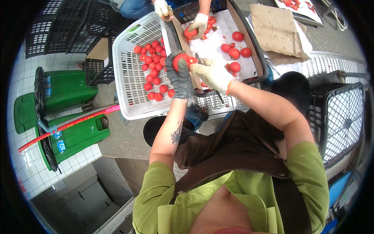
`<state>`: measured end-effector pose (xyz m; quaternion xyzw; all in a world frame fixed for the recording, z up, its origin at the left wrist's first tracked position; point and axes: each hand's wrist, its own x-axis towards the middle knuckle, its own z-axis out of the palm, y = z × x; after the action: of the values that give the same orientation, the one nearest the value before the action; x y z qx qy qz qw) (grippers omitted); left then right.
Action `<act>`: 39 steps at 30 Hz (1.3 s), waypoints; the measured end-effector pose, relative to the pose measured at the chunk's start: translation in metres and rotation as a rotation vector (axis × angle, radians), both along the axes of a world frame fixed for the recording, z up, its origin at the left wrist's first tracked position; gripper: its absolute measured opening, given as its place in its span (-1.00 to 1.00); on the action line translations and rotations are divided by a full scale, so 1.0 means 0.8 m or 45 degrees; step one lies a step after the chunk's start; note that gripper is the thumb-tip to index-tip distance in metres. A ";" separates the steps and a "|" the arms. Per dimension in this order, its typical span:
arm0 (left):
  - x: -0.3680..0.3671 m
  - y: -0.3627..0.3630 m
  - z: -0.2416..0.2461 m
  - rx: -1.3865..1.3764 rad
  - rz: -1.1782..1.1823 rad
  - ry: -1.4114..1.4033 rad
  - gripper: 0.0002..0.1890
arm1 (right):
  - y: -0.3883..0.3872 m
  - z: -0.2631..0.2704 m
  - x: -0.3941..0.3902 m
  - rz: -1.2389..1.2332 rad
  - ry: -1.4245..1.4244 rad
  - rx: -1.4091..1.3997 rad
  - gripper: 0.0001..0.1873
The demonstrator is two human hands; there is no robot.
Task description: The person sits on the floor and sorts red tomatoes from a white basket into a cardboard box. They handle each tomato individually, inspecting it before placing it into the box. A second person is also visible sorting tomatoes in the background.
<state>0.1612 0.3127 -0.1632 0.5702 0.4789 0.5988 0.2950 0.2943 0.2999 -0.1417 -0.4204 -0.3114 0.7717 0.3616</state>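
Note:
My left hand (179, 74), in a dark grey glove, grips a red tomato (179, 62) over the side between two containers. My right hand (211, 73), in a whitish glove, holds a knife (219, 97); its dark handle sticks out below the palm and its tip shows by the fingers. A small red piece (192, 60) lies between the tomato and my right fingers. On the left, a white plastic basket (124, 87) holds many tomatoes with cut tops. To the right, a black crate (261, 63) lined with white paper holds several whole tomatoes (234, 53) and cut-off pieces.
Across from me, a co-worker's gloved hand (199, 25) holds a tomato in the crate; the other gloved hand (162, 9) is over the basket's far corner. Cardboard (274, 30) lies at the right. Green wheeled bins (70, 90) and stacked black crates (61, 29) stand left.

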 end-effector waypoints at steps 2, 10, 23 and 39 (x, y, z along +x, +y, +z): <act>0.001 -0.003 0.000 -0.003 -0.010 -0.014 -0.43 | 0.002 0.000 -0.002 -0.061 0.036 0.110 -0.59; -0.007 -0.006 0.003 0.088 -0.144 0.082 -0.38 | 0.003 -0.007 0.013 0.175 0.284 0.024 -0.69; -0.044 0.016 -0.010 -0.038 0.276 0.474 -0.55 | 0.014 -0.001 0.007 0.184 -0.389 0.136 -0.53; 0.068 0.033 -0.119 -0.392 -0.858 1.490 -0.67 | 0.055 0.081 0.137 0.175 -1.894 1.074 -0.70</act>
<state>0.2154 0.3389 -0.2582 0.8688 0.4355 -0.0064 0.2357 0.4036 0.3443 -0.0766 -0.6278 -0.7533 0.1353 0.1419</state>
